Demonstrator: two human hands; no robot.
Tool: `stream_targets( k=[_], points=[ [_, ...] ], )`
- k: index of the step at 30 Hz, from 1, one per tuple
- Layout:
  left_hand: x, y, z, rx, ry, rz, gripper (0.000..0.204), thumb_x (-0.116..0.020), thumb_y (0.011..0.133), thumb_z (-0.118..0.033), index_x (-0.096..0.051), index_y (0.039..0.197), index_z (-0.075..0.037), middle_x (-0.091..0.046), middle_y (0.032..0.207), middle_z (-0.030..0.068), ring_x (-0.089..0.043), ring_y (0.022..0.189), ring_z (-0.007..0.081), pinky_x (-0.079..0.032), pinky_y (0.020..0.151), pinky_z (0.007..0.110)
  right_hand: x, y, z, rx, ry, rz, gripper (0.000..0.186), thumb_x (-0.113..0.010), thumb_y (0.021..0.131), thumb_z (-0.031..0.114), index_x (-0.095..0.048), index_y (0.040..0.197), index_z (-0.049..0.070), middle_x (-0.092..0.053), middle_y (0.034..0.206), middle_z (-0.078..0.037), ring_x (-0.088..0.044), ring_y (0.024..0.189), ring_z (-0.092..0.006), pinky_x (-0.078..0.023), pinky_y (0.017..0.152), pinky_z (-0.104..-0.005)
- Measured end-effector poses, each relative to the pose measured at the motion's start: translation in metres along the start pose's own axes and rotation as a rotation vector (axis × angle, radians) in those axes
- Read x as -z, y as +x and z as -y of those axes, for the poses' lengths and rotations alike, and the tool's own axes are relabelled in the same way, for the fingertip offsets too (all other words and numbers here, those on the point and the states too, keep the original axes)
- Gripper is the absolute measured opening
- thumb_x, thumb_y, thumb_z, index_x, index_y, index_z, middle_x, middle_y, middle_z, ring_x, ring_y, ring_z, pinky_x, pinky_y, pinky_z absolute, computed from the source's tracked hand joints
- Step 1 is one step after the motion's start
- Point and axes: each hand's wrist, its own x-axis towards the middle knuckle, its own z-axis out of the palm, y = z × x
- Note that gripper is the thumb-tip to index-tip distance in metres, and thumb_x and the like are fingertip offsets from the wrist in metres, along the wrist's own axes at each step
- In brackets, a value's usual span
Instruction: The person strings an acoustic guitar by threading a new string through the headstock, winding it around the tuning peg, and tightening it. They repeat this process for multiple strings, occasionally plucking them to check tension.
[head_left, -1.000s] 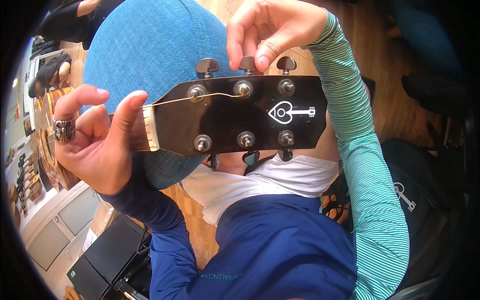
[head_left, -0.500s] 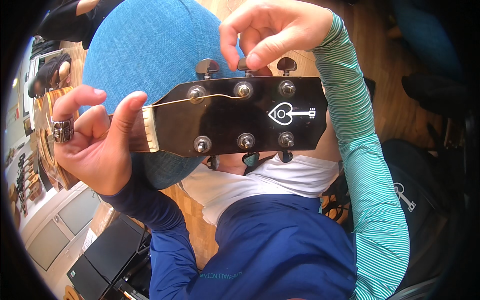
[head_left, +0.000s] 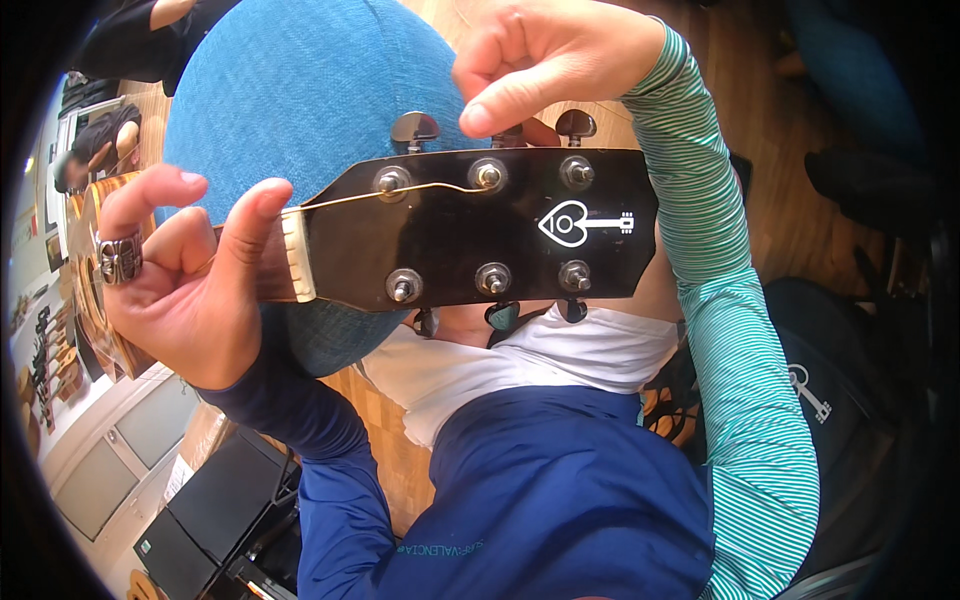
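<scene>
The guitar headstock (head_left: 430, 245) lies face up, to the right of the left hand (head_left: 190, 290) and just below the right hand (head_left: 560, 65); the left half curls at the neck (head_left: 273, 268), thumb and forefinger apart, its hold unclear; the right, fingers bent, meets the middle upper tuning peg (head_left: 508, 137), partly hidden, so I cannot tell whether it pinches; one string (head_left: 400, 192) reaches that peg's post (head_left: 488, 176).

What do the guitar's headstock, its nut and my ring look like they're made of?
Headstock: probably wood, finished black and fairly glossy, judging by soft reflections. Nut: bone or plastic, I can't tell; it's cream and opaque. Ring: likely metal, given its silvery shine and dark-recessed relief.
</scene>
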Motion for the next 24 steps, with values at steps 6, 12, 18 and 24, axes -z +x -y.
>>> stream_targets(
  k=[6, 12, 18, 24],
  points=[
    [-0.002, 0.002, 0.003, -0.004, -0.038, 0.027, 0.043, -0.085, 0.070, 0.012, -0.059, 0.100, -0.005, -0.028, 0.058, -0.0120, -0.020, 0.055, -0.0005, -0.013, 0.055, 0.018, 0.011, -0.009, -0.015, 0.144, 0.168, 0.050, 0.029, -0.075, 0.090, 0.016, -0.066, 0.110, -0.004, -0.071, 0.085, -0.008, -0.068, 0.074, -0.0112, -0.056, 0.061, -0.0226],
    [-0.001, 0.000, 0.001, 0.003, -0.021, 0.010, 0.043, -0.085, 0.070, 0.012, -0.059, 0.100, -0.005, -0.029, 0.058, -0.0119, -0.021, 0.054, -0.0006, -0.014, 0.055, 0.018, 0.005, -0.002, -0.014, 0.042, 0.076, -0.017, 0.030, -0.076, 0.089, 0.017, -0.066, 0.108, -0.003, -0.071, 0.085, -0.008, -0.067, 0.075, -0.0107, -0.055, 0.068, -0.0222],
    [0.001, 0.002, 0.002, -0.034, -0.008, 0.039, 0.044, -0.085, 0.070, 0.012, -0.060, 0.101, -0.006, -0.029, 0.058, -0.0119, -0.022, 0.054, -0.0007, -0.015, 0.055, 0.018, 0.005, -0.015, -0.003, 0.114, -0.089, -0.137, 0.036, -0.081, 0.086, 0.023, -0.066, 0.109, -0.001, -0.071, 0.092, -0.009, -0.067, 0.084, -0.0129, -0.056, 0.074, -0.0249],
    [0.000, 0.001, 0.003, -0.035, -0.006, 0.037, 0.044, -0.084, 0.070, 0.012, -0.059, 0.102, -0.005, -0.029, 0.058, -0.0116, -0.022, 0.054, -0.0008, -0.015, 0.055, 0.018, 0.003, -0.004, 0.002, 0.093, 0.088, -0.015, 0.035, -0.079, 0.087, 0.020, -0.064, 0.111, -0.001, -0.070, 0.090, -0.008, -0.066, 0.085, -0.0114, -0.055, 0.076, -0.0248]
  ],
)
